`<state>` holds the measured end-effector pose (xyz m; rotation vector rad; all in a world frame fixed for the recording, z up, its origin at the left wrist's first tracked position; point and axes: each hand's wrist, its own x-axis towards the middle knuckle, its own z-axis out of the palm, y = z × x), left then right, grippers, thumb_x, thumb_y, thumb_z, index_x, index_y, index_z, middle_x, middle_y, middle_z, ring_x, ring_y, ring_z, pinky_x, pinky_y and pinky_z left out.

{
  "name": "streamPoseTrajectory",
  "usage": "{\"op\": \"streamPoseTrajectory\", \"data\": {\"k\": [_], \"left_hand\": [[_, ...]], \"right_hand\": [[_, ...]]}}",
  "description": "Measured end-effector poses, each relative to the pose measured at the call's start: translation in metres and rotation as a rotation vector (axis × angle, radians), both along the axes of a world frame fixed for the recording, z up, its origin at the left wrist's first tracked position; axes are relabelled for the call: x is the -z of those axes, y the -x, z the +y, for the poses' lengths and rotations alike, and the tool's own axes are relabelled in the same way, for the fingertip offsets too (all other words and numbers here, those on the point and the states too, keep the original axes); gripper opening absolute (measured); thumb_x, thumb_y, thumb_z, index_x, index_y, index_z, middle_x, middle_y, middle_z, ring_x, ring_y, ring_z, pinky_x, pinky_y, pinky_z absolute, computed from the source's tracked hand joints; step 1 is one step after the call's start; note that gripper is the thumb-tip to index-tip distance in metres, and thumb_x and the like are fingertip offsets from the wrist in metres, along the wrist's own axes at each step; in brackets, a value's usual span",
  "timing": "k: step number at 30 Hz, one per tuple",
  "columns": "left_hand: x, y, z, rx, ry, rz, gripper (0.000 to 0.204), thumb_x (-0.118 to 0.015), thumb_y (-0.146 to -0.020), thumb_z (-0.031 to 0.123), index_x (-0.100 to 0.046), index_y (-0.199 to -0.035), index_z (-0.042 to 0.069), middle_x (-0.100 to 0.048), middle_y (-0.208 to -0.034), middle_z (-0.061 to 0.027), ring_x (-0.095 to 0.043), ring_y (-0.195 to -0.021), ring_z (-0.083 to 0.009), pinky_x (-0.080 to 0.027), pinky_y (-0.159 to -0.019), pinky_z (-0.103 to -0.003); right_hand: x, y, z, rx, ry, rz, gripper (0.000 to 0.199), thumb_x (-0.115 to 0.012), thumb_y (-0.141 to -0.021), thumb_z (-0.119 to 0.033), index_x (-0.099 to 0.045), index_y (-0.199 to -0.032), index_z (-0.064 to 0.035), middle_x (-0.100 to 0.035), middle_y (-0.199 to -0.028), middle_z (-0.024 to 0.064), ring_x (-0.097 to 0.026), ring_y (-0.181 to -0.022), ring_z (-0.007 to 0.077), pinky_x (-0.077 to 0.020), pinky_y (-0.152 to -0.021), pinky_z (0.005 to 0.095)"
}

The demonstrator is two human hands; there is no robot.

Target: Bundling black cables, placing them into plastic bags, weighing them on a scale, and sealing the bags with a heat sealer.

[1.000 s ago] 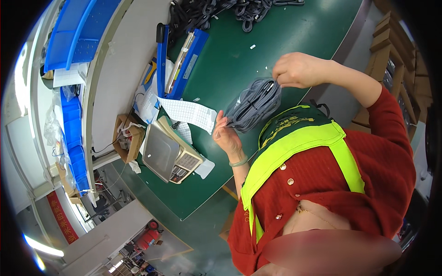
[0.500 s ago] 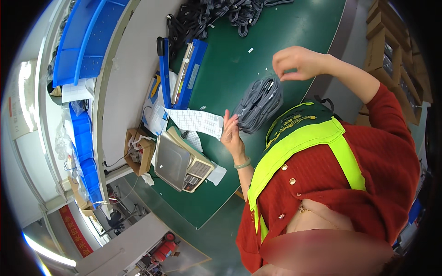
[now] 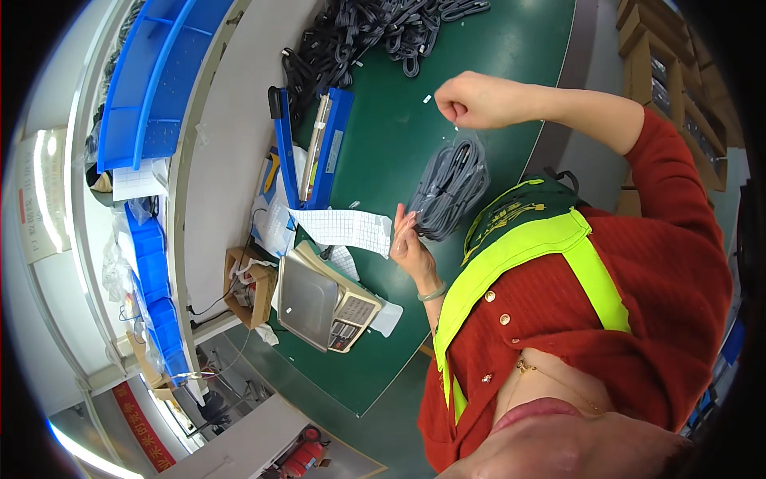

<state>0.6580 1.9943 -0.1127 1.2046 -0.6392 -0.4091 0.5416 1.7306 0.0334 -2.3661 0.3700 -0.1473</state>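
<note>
A bundle of coiled grey cables (image 3: 448, 185) in a clear bag hangs over the green table mat (image 3: 511, 40). My right hand (image 3: 477, 99), closed in a fist, pinches the top of the bag above the bundle. My left hand (image 3: 409, 242), with a bracelet on its wrist, grips the lower left edge of the bundle with its fingertips. A strip of white printed labels (image 3: 345, 227) lies just left of my left hand.
A metal weighing scale (image 3: 317, 302) sits near the mat's front edge. A blue clip folder (image 3: 323, 148) lies behind the labels, and a heap of dark cables (image 3: 363, 36) beyond it. Blue bins (image 3: 148, 88) stand left, cardboard boxes (image 3: 658, 68) right.
My right hand has closed into a fist on the bag's top and lifted slightly from the bundle. My left hand keeps its hold at the bundle's lower edge.
</note>
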Motion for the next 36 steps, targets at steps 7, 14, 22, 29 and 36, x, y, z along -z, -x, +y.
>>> {"op": "streamPoseTrajectory", "data": {"k": [7,14,22,29,36], "left_hand": [[0.0,0.0,-0.003,-0.021,-0.001,0.034,0.016,-0.051,-0.085,0.003,-0.067,-0.086,0.002,-0.065,-0.098,-0.0124,-0.045,-0.119,-0.0342,-0.033,-0.1,-0.04],[0.002,0.001,-0.004,-0.065,-0.007,0.067,0.014,-0.054,-0.085,0.007,-0.066,-0.082,0.002,-0.065,-0.098,-0.0133,-0.046,-0.118,-0.0333,-0.033,-0.099,-0.039],[-0.003,0.002,-0.01,-0.062,-0.025,0.102,0.013,-0.055,-0.084,0.009,-0.064,-0.078,0.002,-0.065,-0.098,-0.0132,-0.046,-0.118,-0.0331,-0.033,-0.098,-0.039],[-0.002,0.003,-0.006,-0.093,-0.028,0.099,0.014,-0.054,-0.085,0.009,-0.064,-0.077,0.002,-0.065,-0.097,-0.0127,-0.045,-0.118,-0.0331,-0.033,-0.098,-0.039],[0.0,0.0,-0.005,-0.099,-0.036,0.124,0.013,-0.055,-0.085,0.009,-0.063,-0.078,0.003,-0.065,-0.098,-0.0122,-0.045,-0.119,-0.0325,-0.033,-0.098,-0.039]], "right_hand": [[0.038,-0.001,0.009,-0.069,0.281,-0.077,0.008,-0.059,-0.062,-0.004,-0.057,-0.069,-0.0046,-0.058,-0.068,0.0066,-0.053,-0.059,0.0234,-0.0448,-0.053,0.0312],[-0.002,0.01,0.009,-0.337,0.28,-0.27,0.006,-0.062,-0.066,-0.006,-0.059,-0.071,-0.0082,-0.055,-0.071,0.003,-0.052,-0.072,0.0204,-0.0445,-0.074,0.0336],[0.006,0.011,-0.003,-0.72,0.799,-0.056,0.006,-0.062,-0.064,-0.006,-0.063,-0.069,-0.0085,-0.058,-0.071,0.0032,-0.051,-0.085,0.0208,-0.0341,-0.097,0.0431],[0.004,0.005,-0.004,-0.706,0.606,-0.27,0.005,-0.062,-0.063,-0.007,-0.064,-0.067,-0.0085,-0.06,-0.072,0.004,-0.051,-0.083,0.0211,-0.0303,-0.101,0.0442],[0.012,0.002,-0.007,-0.742,0.633,-0.154,0.005,-0.064,-0.063,-0.01,-0.06,-0.064,-0.0081,-0.058,-0.07,0.0043,-0.051,-0.081,0.0215,-0.031,-0.1,0.0443]]}}
